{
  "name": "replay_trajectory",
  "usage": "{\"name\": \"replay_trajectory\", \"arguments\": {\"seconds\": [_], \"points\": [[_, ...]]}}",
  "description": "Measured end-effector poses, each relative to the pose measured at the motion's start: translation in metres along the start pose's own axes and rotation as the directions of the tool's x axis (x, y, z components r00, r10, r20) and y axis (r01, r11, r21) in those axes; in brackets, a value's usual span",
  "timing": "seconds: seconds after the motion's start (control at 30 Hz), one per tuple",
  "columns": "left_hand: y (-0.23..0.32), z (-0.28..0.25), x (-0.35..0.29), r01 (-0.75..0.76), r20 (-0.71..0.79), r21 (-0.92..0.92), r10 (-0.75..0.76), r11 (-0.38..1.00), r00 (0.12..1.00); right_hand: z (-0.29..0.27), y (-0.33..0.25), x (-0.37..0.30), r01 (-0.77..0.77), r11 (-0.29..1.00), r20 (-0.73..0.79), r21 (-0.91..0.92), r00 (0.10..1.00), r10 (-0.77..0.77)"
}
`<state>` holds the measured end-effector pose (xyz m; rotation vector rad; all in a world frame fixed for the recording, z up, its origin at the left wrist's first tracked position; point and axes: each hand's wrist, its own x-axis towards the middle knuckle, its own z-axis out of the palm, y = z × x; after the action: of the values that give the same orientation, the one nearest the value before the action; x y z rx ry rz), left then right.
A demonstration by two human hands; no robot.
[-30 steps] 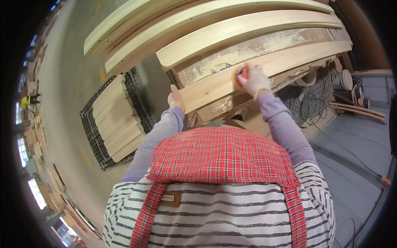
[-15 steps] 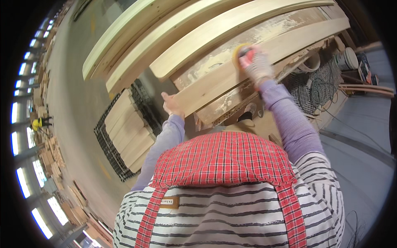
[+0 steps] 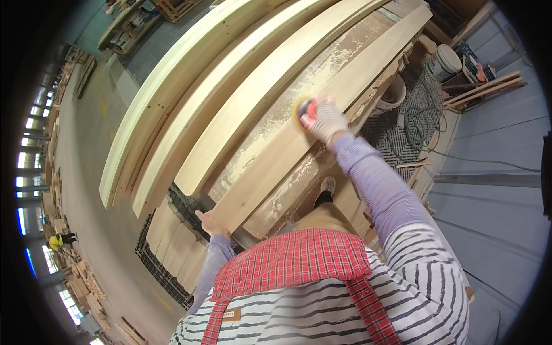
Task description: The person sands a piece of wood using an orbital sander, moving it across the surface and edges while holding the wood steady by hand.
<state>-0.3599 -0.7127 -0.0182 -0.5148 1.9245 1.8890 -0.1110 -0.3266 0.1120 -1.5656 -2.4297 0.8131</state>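
Note:
A long pale wooden board (image 3: 270, 164) lies slantwise across a worn work surface (image 3: 253, 150) blotched with pale patches. My left hand (image 3: 213, 223) grips the board's near left end, thumb up along the edge; its other fingers are partly hidden. In a light glove, my right hand (image 3: 326, 122) is closed round a small round sander (image 3: 303, 111) with a yellow rim and red and dark parts. The sander sits on the upper side of the board, about midway along, slightly blurred.
Several curved wooden pieces (image 3: 230, 123) stand beyond the board. Stacked boards (image 3: 178, 244) rest on a black pallet at the left. Right of the bench are a bucket (image 3: 392, 95), a white tub (image 3: 445, 60) and a coiled hose (image 3: 418, 123). A person in yellow (image 3: 56, 241) is far left.
The view has turned, so the board now slants more steeply and both hands appear lower and further left. Both grips stay the same; the sander remains near the board's middle.

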Motion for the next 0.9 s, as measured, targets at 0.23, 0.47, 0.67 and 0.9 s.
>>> {"name": "replay_trajectory", "arguments": {"seconds": [0.23, 0.47, 0.67, 0.9], "points": [[-0.003, -0.016, 0.003, 0.025, -0.022, -0.02, -0.025, 1.0, 0.999, -0.058, 0.103, 0.133, -0.231, 0.973, -0.223, -0.003, 0.949, 0.225], [0.003, 0.002, -0.012, 0.042, -0.084, 0.017, -0.04, 0.999, 0.996, -0.05, 0.056, 0.107, -0.148, 0.986, -0.076, -0.082, 0.987, 0.142], [-0.024, -0.026, 0.001, 0.129, -0.12, 0.122, -0.114, 0.984, 0.986, 0.007, -0.088, -0.017, 0.147, 0.97, 0.405, -0.194, 0.912, -0.057], [-0.031, -0.08, 0.023, 0.121, -0.172, 0.338, -0.065, 0.933, 0.983, 0.102, -0.147, -0.122, -0.194, 0.872, 0.687, 0.45, 0.699, -0.198]]}}
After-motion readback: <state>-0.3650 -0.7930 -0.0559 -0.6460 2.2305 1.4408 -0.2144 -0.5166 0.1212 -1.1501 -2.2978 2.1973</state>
